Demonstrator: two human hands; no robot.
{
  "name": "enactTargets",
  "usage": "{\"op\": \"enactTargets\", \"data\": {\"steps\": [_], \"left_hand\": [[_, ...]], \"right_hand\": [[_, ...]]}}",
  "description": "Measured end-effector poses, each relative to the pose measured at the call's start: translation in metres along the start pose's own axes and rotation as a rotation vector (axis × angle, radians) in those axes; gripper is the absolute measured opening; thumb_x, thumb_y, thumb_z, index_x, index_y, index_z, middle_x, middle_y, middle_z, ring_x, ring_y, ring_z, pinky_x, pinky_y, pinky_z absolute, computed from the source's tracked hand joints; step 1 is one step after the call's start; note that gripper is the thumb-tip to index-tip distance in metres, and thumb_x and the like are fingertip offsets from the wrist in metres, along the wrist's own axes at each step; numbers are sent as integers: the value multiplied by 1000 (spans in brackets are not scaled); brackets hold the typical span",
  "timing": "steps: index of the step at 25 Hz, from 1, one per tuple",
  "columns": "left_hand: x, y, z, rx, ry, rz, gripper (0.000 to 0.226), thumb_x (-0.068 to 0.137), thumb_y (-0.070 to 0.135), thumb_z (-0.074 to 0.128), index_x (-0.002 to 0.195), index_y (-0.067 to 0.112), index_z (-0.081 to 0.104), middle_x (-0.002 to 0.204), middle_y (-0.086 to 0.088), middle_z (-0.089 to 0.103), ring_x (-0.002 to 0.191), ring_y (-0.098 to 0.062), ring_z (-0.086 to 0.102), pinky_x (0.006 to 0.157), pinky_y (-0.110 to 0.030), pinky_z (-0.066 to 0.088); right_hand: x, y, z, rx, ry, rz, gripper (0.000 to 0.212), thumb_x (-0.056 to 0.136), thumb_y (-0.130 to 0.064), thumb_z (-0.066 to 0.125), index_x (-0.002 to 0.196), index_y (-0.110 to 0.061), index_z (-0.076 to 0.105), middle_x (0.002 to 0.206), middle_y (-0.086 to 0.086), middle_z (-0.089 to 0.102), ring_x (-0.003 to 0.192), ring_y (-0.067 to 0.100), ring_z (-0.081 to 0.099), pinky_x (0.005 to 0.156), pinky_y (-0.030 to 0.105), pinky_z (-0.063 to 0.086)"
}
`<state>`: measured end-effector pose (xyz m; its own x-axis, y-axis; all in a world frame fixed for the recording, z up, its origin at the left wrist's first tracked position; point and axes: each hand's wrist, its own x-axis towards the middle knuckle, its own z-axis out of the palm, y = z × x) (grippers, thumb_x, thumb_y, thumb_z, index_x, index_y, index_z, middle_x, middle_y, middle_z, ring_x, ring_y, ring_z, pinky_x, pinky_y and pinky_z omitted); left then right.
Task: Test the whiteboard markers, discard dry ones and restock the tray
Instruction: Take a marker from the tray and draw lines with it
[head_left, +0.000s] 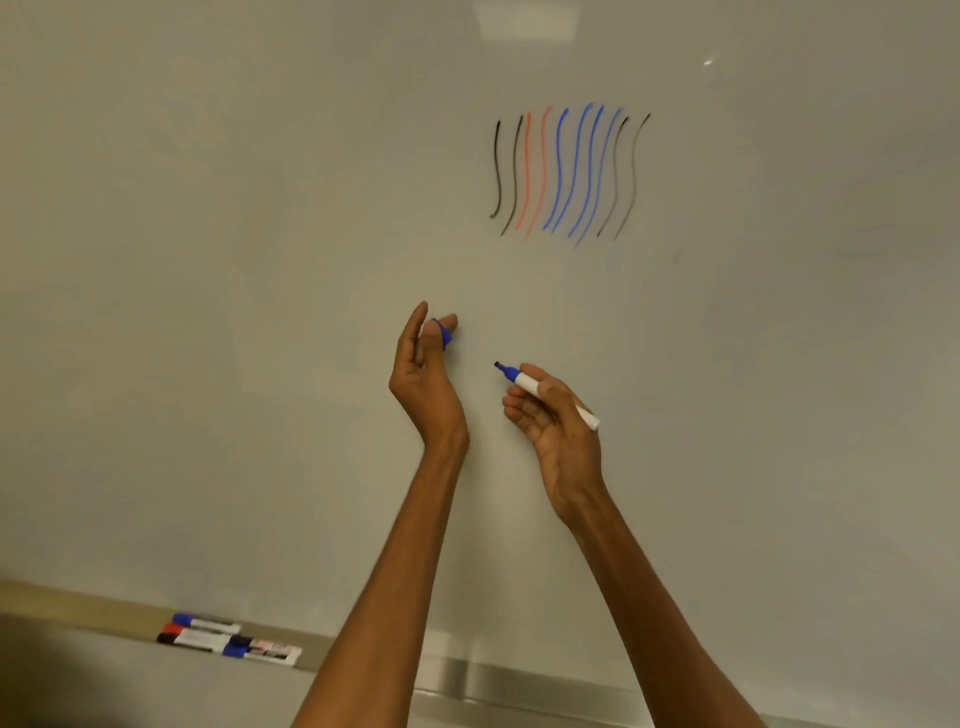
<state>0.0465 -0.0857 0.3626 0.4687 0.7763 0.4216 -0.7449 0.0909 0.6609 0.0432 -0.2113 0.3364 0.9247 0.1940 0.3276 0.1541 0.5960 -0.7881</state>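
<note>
My right hand (553, 415) grips an uncapped blue whiteboard marker (524, 382), its tip pointing up and left, close to the whiteboard (260, 260). My left hand (423, 374) is raised beside it and pinches the blue cap (443, 332) between thumb and fingertips. Above both hands the board carries several wavy test strokes (569, 174) in black, red and blue. Several capped markers (228, 636) in blue, red and black lie on the tray (493, 675) at the lower left.
The metal tray ledge runs along the board's bottom edge, from lower left to lower right. A ceiling light reflection (524, 18) shows at the top of the board. A beige strip (78, 605) borders the board at the far left.
</note>
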Motion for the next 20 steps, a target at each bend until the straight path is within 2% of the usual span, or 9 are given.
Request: {"op": "enactTargets", "data": {"steps": [3, 7, 12, 15, 20], "left_hand": [[-14, -11, -33, -71, 45, -170, 31, 100, 24, 58, 128, 12, 64, 110, -7, 75, 105, -21, 72, 102, -37, 52], [-27, -18, -68, -97, 88, -298, 29, 99, 21, 59, 123, 7, 66, 110, -11, 75, 102, -23, 73, 101, -40, 53], [-37, -19, -98, -92, 104, -346, 27, 99, 19, 58, 120, 5, 68, 108, -12, 75, 102, -25, 73, 96, -39, 55], [-41, -21, -115, -69, 120, -339, 28, 99, 21, 57, 120, 6, 68, 108, -10, 75, 101, -23, 73, 95, -37, 56], [-40, -21, -149, -37, 215, -313, 25, 100, 21, 56, 116, 7, 69, 108, -12, 75, 100, -25, 73, 99, -42, 54]], "right_hand": [[-17, 34, 8, -43, -44, 23, 25, 96, -8, 56, 119, -1, 64, 104, 22, 71, 94, 33, 71, 84, 36, 59], [-30, 67, 16, -95, -80, 65, 20, 96, -10, 58, 113, -2, 66, 104, 22, 72, 95, 37, 71, 88, 41, 58], [-43, 91, 28, -113, -103, 104, 24, 95, -9, 59, 117, -1, 64, 105, 17, 73, 92, 32, 72, 88, 40, 58], [-50, 104, 36, -128, -87, 86, 19, 93, -7, 64, 111, -1, 64, 99, 16, 73, 86, 31, 73, 83, 38, 60], [-68, 136, 49, -266, -67, 29, 15, 89, -12, 69, 103, -9, 71, 90, 13, 74, 81, 28, 72, 79, 37, 60]]}}
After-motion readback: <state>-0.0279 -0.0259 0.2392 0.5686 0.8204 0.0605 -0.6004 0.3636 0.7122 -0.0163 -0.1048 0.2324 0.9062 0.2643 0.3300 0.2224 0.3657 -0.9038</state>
